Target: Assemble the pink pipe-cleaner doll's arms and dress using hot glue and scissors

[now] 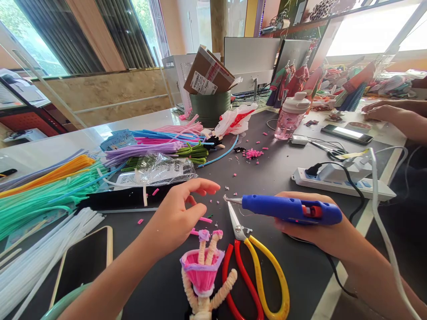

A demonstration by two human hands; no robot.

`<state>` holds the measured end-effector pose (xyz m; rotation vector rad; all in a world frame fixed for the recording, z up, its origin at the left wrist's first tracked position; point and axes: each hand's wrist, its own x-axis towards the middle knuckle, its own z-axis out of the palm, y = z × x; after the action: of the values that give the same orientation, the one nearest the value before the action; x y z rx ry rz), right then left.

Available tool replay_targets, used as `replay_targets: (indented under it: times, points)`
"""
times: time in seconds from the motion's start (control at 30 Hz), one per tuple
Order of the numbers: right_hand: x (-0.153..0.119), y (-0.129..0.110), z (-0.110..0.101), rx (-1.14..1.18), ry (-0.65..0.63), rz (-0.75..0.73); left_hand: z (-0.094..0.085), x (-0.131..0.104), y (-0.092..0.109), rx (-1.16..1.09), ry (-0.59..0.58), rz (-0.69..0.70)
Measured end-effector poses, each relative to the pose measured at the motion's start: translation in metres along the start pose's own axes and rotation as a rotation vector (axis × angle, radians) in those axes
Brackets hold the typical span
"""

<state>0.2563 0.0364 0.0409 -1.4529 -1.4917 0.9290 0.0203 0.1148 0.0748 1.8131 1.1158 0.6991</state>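
My right hand (310, 238) is wrapped around a blue hot glue gun (273, 208), its metal nozzle pointing left with a bit of glue at the tip. My left hand (183, 206) hovers to the left of the nozzle, fingers and thumb apart, with nothing visible between them. Below it lies a doll of pipe cleaners (203, 271), legs toward the far side, with a pink skirt edged in purple and cream limbs; its upper part is cut off by the frame. Scissors (255, 275) with red and yellow handles lie beside the doll, blades pointing away under the nozzle.
Bundles of coloured pipe cleaners (150, 146) and white ones (50, 249) spread across the left. A phone (83, 262) lies near my left forearm. Pink clippings (253, 154) dot the dark table. Rightward are a pink bottle (292, 118), a power strip (347, 182) and another person's hand (383, 111).
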Motion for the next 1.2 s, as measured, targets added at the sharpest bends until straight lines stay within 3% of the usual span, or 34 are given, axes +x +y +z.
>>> replay_targets:
  times: [0.27,0.47,0.57,0.9,1.2]
  points:
    - [0.0010,0.0016,0.0015,-0.020,-0.005,-0.036,0.0017,-0.0014,0.0022,0.032,-0.056,-0.041]
    - [0.0009,0.0015,0.0019,-0.007,-0.005,-0.031,0.0021,-0.0007,-0.0031,0.058,-0.030,-0.055]
    - [0.0010,-0.0001,0.0020,-0.017,-0.009,-0.025,0.0033,-0.0002,-0.0049,0.037,-0.080,-0.054]
    - [0.0014,0.0024,0.0024,-0.049,-0.038,-0.045,0.0014,-0.0019,0.0034,-0.010,-0.127,-0.130]
    - [0.0019,0.0030,0.0018,-0.042,-0.048,-0.057,0.0011,-0.0025,0.0039,0.099,-0.076,0.030]
